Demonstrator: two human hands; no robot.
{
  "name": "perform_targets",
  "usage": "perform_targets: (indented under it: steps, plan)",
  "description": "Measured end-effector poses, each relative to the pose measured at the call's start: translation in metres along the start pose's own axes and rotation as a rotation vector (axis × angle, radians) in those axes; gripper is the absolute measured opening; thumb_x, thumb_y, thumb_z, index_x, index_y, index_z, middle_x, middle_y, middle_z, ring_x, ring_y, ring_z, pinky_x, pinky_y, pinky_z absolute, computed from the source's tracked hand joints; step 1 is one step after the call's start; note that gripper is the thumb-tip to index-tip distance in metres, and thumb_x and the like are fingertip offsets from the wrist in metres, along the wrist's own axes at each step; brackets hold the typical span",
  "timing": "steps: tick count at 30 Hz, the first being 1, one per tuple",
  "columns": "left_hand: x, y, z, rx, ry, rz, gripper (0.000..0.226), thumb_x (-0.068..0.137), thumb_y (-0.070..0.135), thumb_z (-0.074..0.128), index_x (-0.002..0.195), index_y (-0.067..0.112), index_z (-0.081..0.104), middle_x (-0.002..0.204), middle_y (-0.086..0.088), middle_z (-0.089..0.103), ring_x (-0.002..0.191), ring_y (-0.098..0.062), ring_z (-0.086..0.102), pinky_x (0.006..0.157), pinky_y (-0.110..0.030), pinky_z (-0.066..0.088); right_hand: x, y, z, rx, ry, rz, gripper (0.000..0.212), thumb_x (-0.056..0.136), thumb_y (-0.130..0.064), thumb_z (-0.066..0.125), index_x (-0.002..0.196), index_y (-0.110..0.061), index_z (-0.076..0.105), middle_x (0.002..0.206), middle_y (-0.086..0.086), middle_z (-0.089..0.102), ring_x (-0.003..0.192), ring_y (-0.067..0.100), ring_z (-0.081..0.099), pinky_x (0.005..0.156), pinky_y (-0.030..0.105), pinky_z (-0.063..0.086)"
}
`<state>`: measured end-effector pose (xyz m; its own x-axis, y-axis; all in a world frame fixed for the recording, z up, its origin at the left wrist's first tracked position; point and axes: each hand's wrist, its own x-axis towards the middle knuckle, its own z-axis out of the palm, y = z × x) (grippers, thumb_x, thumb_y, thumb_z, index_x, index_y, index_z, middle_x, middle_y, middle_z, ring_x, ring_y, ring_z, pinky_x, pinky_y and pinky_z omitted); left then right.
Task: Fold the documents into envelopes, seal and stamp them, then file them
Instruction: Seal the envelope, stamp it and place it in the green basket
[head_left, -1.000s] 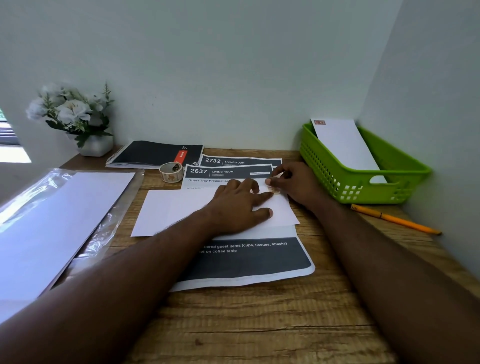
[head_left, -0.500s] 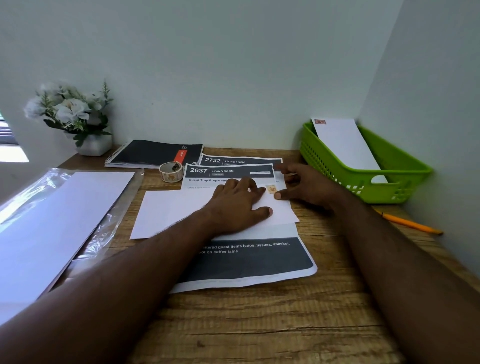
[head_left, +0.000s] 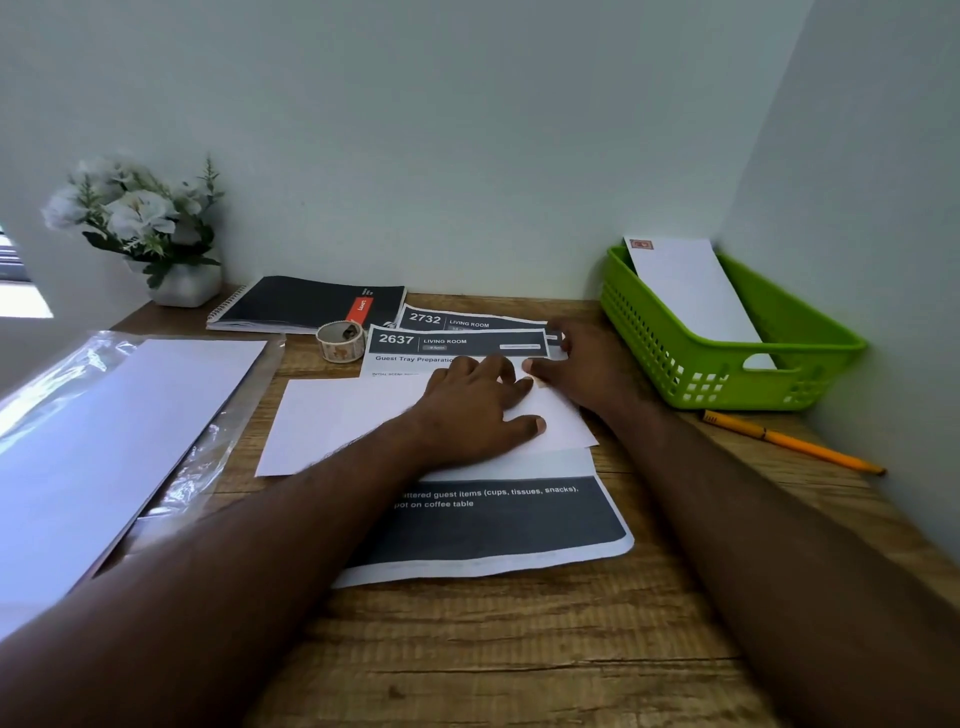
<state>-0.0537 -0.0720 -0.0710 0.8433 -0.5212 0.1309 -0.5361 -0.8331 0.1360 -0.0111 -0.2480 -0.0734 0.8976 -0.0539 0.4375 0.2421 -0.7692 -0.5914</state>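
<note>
Two hands flat: left hand (head_left: 475, 410) spread, pinning envelope (head_left: 353, 421); right hand (head_left: 587, 371) pressing its stamp corner, gripping nothing. Thin, slippery, floppy; best lifted by an edge.

A bright green lattice-walled basket (head_left: 691, 364) is sitting at 3 o'clock, holding a white envelope (head_left: 696, 291) bearing a red stamp (head_left: 641, 244). Dark-grey-banded white documents (head_left: 498, 525) are lying on the brown woodgrain desk (head_left: 519, 649); an orange pencil (head_left: 789, 441) is showing rightward.
</note>
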Motion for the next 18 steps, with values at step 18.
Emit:
perform_targets:
  steps: [18]
  plan:
    - [-0.003,-0.001,0.000,-0.086,0.036,-0.025,0.064,0.087,0.066,0.042,0.143,0.036,0.037,0.141,0.005,0.035,0.130,-0.021,0.031,0.107,-0.038,0.023,-0.007,0.005,-0.041,0.284,-0.543,0.186,0.084,0.069,-0.009,0.083,0.137,-0.037,0.044,0.129,-0.009,0.047,0.114,0.011,0.048,0.089,0.026,0.046]
